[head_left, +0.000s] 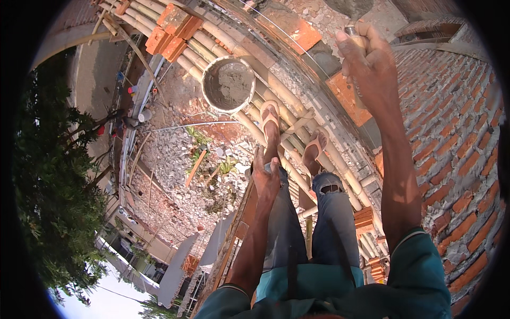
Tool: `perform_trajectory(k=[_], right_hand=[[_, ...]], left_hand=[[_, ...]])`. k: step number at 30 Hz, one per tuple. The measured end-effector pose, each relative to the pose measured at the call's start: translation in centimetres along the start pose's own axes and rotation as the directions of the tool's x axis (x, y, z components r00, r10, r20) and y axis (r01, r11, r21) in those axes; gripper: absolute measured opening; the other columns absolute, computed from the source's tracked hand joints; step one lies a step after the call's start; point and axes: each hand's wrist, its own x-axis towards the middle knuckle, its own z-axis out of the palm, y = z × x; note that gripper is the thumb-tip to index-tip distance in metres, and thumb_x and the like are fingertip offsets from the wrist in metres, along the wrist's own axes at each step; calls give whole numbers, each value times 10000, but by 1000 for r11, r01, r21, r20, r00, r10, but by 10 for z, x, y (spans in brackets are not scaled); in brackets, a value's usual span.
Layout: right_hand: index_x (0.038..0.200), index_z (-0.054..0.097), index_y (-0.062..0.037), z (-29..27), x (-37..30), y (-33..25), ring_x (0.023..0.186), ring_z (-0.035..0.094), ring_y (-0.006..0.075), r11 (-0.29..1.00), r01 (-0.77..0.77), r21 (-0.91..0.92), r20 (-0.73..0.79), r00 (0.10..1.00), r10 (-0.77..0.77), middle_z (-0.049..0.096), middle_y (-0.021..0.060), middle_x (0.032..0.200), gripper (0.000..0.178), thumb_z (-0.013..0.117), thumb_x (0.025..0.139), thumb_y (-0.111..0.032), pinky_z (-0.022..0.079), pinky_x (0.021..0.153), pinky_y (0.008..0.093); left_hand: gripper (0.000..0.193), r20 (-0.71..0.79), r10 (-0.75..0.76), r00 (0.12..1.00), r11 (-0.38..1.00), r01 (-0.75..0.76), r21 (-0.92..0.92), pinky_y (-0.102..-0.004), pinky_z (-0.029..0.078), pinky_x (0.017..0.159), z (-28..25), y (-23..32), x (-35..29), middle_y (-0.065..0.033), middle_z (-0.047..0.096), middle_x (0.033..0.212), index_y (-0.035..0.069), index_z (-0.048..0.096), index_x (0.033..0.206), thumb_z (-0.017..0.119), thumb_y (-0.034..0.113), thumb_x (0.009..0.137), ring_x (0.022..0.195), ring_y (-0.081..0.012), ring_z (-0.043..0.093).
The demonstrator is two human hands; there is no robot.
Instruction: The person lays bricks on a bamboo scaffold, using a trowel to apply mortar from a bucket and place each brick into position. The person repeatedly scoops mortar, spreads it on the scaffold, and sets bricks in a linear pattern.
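Observation:
My right hand point(366, 64) is raised over the brick wall at the upper right. Its fingers are wrapped round a pale-handled tool point(359, 41) with a shiny metal collar; I cannot make out its working end. Orange bricks lie along the wall below, one brick point(342, 90) partly hidden by this hand. My left hand point(265, 179) holds nothing, its fingers apart, beside my left knee. A round bucket point(206, 98) of grey mortar point(229, 84) stands on the bamboo poles in front of my feet.
I stand in sandals on a bamboo scaffold point(273, 85). Stacked bricks point(172, 33) sit on it beyond the bucket, and more bricks point(364, 218) near my right leg. Rubble point(175, 159) lies far below on the left. A brick wall point(451, 127) rises on the right.

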Motion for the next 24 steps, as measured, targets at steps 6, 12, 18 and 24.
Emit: perform_trajectory(k=[6, 12, 18, 24], right_hand=[[1012, 572, -14, -51, -167, -19, 591, 531, 49, 762, -509, 400, 288, 859, 422, 580, 20, 762, 305, 759, 943, -244, 420, 501, 219], [988, 570, -36, -61, -282, -35, 565, 547, 66, 450, -877, 171, 579, 459, 674, 591, 17, 718, 302, 797, 912, -220, 450, 512, 234], [1025, 575, -40, -28, -311, -45, 504, 559, 121, -62, -960, 274, 666, 143, 732, 589, 34, 713, 222, 715, 976, -204, 470, 460, 271], [1021, 550, -54, 30, -339, -41, 456, 539, 137, -347, -751, 562, 696, 202, 689, 565, 47, 709, 244, 661, 1014, -271, 462, 395, 276]], left_hand=[[883, 212, 684, 698, 661, -716, 225, -564, 234, 1239, 6, 117, 157, -291, 252, 1634, 89, 337, 1583, 803, 255, 852, 1522, -476, 237], [995, 569, 790, 228, 82, -959, 271, -595, 191, 1259, 45, 225, 275, -216, 364, 1621, 151, 374, 1579, 874, 394, 754, 1534, -359, 301], [908, 782, 619, 78, 18, -996, 85, -475, 389, 1189, 54, 250, 330, -182, 555, 1484, 160, 407, 1573, 808, 466, 818, 1417, -345, 492], [522, 918, 323, 231, 58, -973, 225, -459, 535, 966, 32, 276, 362, -209, 681, 1263, 58, 505, 1442, 633, 261, 979, 1171, -357, 660]])
